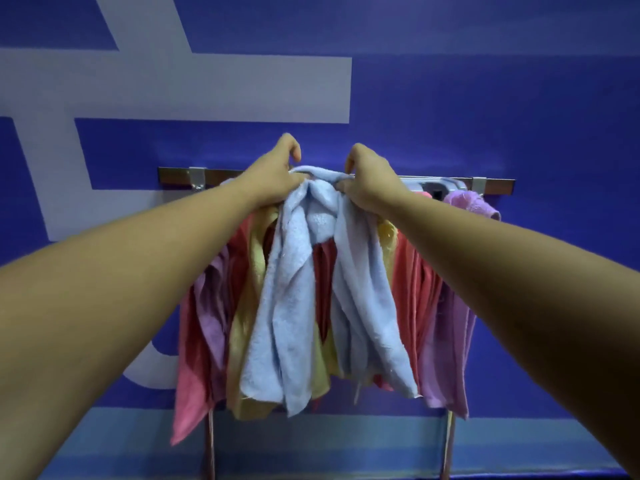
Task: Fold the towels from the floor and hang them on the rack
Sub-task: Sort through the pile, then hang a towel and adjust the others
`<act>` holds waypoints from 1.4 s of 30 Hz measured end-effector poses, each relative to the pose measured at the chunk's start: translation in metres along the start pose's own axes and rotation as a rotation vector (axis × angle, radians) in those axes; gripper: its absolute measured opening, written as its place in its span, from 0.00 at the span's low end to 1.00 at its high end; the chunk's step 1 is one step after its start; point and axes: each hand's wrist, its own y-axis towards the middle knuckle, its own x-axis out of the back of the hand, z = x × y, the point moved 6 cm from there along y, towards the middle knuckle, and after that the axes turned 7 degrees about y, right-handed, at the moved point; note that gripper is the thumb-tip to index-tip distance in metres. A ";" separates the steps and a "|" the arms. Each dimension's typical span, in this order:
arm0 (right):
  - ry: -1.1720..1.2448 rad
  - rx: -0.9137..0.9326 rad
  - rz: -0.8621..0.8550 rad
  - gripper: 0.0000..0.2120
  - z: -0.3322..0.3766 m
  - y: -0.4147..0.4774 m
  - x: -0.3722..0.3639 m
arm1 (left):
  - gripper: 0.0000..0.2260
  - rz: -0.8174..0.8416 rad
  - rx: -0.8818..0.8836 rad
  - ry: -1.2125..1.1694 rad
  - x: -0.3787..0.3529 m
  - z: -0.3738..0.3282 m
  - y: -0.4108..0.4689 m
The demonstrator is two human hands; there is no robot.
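Note:
A light blue towel (pixel 294 306) hangs in loose folds over the top bar of the rack (pixel 495 187), in front of the other towels. My left hand (pixel 273 174) grips its upper edge on the left, fingers curled over the bar. My right hand (pixel 367 178) grips the same edge on the right. Behind it hang pink (pixel 188 368), purple (pixel 211 306), yellow (pixel 242 341) and red (pixel 412 292) towels, and a lilac towel (pixel 450 358) at the right end.
The rack stands close against a blue wall (pixel 485 98) with pale painted stripes. Two thin rack legs (pixel 209 445) drop below the towels. A grey object (pixel 436 187) sits behind the bar at the right. The floor is out of view.

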 end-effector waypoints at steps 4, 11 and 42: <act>-0.197 0.023 -0.005 0.06 -0.003 -0.012 -0.015 | 0.12 -0.011 -0.114 0.514 -0.021 -0.011 -0.012; -0.601 0.242 0.029 0.09 0.021 -0.053 -0.020 | 0.08 -0.032 -0.145 0.516 -0.028 -0.027 -0.042; 0.470 -0.141 0.059 0.19 -0.070 -0.109 -0.083 | 0.18 0.117 0.118 -0.142 -0.110 0.027 -0.094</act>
